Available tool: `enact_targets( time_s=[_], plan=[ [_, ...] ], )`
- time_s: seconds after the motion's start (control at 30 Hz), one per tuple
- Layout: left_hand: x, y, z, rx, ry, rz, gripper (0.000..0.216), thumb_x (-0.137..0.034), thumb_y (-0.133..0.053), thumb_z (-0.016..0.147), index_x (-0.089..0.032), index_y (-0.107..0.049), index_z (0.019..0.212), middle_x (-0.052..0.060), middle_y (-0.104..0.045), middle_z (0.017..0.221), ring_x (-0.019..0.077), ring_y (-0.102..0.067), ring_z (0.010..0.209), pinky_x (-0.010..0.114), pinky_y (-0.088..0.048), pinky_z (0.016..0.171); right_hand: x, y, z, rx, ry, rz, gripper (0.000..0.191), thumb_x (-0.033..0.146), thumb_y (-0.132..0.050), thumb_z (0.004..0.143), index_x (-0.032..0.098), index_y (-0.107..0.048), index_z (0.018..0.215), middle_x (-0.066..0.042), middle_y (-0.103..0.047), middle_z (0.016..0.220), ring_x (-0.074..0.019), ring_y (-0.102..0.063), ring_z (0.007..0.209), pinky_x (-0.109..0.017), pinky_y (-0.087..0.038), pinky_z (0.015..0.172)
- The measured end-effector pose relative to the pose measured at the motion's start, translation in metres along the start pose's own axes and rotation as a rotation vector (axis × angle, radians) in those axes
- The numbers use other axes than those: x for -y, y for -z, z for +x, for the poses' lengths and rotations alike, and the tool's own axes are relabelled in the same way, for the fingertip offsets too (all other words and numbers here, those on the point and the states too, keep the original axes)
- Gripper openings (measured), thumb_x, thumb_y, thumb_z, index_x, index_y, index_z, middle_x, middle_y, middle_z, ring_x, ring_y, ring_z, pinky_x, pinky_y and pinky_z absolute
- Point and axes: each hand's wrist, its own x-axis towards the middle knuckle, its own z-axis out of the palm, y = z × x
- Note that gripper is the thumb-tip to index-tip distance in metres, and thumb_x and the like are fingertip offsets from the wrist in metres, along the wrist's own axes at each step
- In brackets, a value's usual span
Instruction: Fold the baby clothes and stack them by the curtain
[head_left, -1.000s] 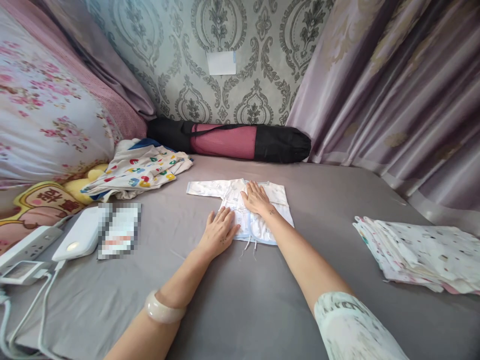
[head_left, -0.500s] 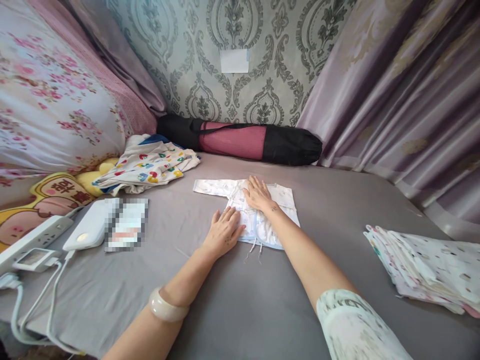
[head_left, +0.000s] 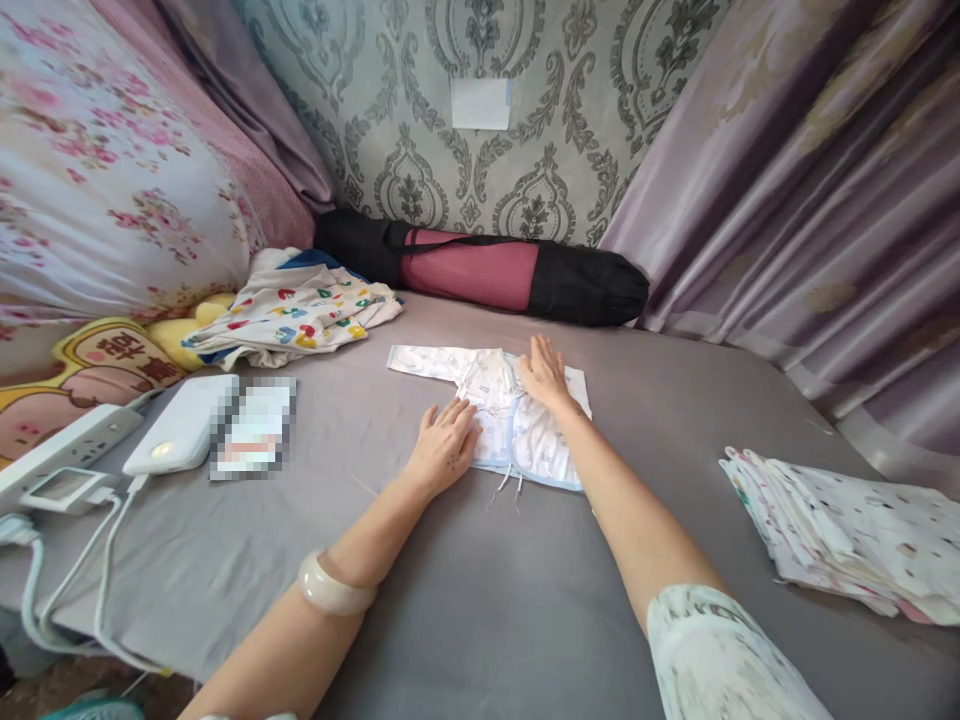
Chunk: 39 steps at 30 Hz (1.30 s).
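Note:
A small white baby shirt [head_left: 491, 382] with pale blue trim lies on the grey sheet in front of me. One sleeve stretches out to the left; the right sleeve is folded in or hidden. Thin tie strings hang from its lower edge. My left hand [head_left: 444, 447] rests with fingers spread on the shirt's lower left side. Over the upper right part lies my right hand [head_left: 546, 374], open and flat, its fingertips reaching past the top edge. Neither hand grasps anything.
Folded patterned baby clothes [head_left: 847, 530] are stacked at right. A crumpled printed garment [head_left: 300, 310] lies back left, near a power strip [head_left: 71, 455], a white power bank [head_left: 184, 425] and cables. A black and pink long bag [head_left: 472, 270] lies along the wall.
My right hand has slid a little to the right and away across the shirt, uncovering more of its middle. My left hand stays at the lower left. The camera view has shifted slightly.

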Motion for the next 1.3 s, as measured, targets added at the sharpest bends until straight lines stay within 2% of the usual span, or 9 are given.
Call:
enact_targets(
  time_s=[0.13, 0.27, 0.37, 0.5, 0.6, 0.73, 0.9, 1.13, 1.3],
  plan=[
    [0.002, 0.001, 0.001, -0.002, 0.034, -0.007, 0.040, -0.023, -0.034, 0.094, -0.021, -0.046, 0.132, 0.012, -0.050, 0.140, 0.0241, -0.039, 0.135, 0.052, -0.027, 0.110, -0.018, -0.005, -0.013, 0.040, -0.168, -0.107, 0.067, 0.041, -0.016, 0.095, 0.000, -0.023, 0.148, -0.018, -0.016, 0.157, -0.0285, -0.009, 0.145, -0.048, -0.007, 0.115],
    [0.003, 0.001, 0.002, 0.002, 0.067, -0.013, 0.040, -0.018, -0.032, 0.093, -0.020, -0.046, 0.131, 0.012, -0.050, 0.140, 0.0239, -0.040, 0.134, 0.051, -0.029, 0.110, -0.022, -0.013, -0.018, 0.054, -0.199, -0.118, 0.069, 0.044, -0.015, 0.096, 0.000, -0.025, 0.147, -0.018, -0.019, 0.156, -0.0284, -0.011, 0.144, -0.048, -0.006, 0.115],
    [0.004, 0.002, 0.001, -0.003, 0.086, -0.023, 0.041, -0.013, -0.032, 0.091, -0.019, -0.047, 0.129, 0.011, -0.050, 0.140, 0.0230, -0.040, 0.134, 0.050, -0.029, 0.110, -0.020, -0.007, -0.019, 0.088, -0.193, -0.076, 0.068, 0.043, -0.014, 0.096, 0.000, -0.023, 0.148, -0.017, -0.015, 0.157, -0.0281, -0.008, 0.145, -0.049, -0.005, 0.115],
    [0.008, -0.001, 0.004, -0.060, 0.119, -0.084, 0.044, -0.007, -0.033, 0.086, -0.018, -0.050, 0.126, 0.010, -0.053, 0.137, 0.0219, -0.044, 0.131, 0.047, -0.031, 0.109, -0.008, 0.003, -0.033, 0.102, -0.076, -0.053, 0.068, 0.044, -0.011, 0.096, 0.004, -0.019, 0.150, -0.014, -0.008, 0.158, -0.0253, -0.002, 0.146, -0.047, -0.003, 0.116],
    [0.015, -0.003, 0.007, -0.122, 0.167, -0.180, 0.046, -0.006, -0.033, 0.083, -0.017, -0.052, 0.124, 0.010, -0.059, 0.128, 0.0208, -0.053, 0.121, 0.042, -0.039, 0.104, 0.007, -0.003, -0.049, 0.165, 0.040, -0.061, 0.069, 0.046, -0.011, 0.096, 0.006, -0.016, 0.151, -0.013, -0.007, 0.159, -0.0230, -0.002, 0.146, -0.043, -0.004, 0.117],
    [0.025, -0.001, 0.010, -0.206, 0.284, -0.307, 0.044, -0.007, -0.033, 0.083, -0.017, -0.056, 0.119, 0.009, -0.064, 0.117, 0.0198, -0.059, 0.109, 0.035, -0.046, 0.096, 0.017, -0.010, -0.062, 0.192, 0.062, -0.091, 0.069, 0.044, -0.014, 0.096, 0.002, -0.015, 0.150, -0.014, -0.007, 0.159, -0.0247, -0.002, 0.146, -0.043, -0.002, 0.117],
    [0.030, 0.004, 0.009, -0.275, 0.441, -0.374, 0.037, -0.012, -0.032, 0.087, -0.014, -0.058, 0.113, 0.009, -0.067, 0.100, 0.0196, -0.062, 0.098, 0.034, -0.048, 0.089, 0.023, -0.007, -0.084, 0.163, 0.115, -0.097, 0.069, 0.045, -0.013, 0.097, 0.001, -0.016, 0.150, -0.015, -0.008, 0.158, -0.0251, -0.002, 0.146, -0.045, -0.001, 0.117],
    [0.019, 0.009, 0.006, -0.121, 0.407, -0.243, 0.027, -0.023, -0.045, 0.088, -0.017, -0.057, 0.112, 0.007, -0.066, 0.092, 0.0210, -0.061, 0.091, 0.031, -0.047, 0.079, 0.038, -0.015, -0.112, 0.177, 0.158, -0.099, 0.067, 0.044, -0.018, 0.097, 0.003, -0.023, 0.149, -0.014, -0.014, 0.158, -0.0253, -0.006, 0.145, -0.044, -0.006, 0.116],
    [0.007, 0.018, 0.001, -0.005, 0.450, -0.077, 0.030, -0.031, -0.042, 0.092, -0.018, -0.052, 0.117, 0.011, -0.066, 0.102, 0.0251, -0.062, 0.099, 0.033, -0.046, 0.079, 0.028, 0.006, -0.117, 0.201, 0.164, -0.008, 0.066, 0.046, -0.012, 0.098, 0.006, -0.019, 0.150, -0.012, -0.010, 0.159, -0.0230, -0.005, 0.146, -0.042, -0.008, 0.117]
  ],
)
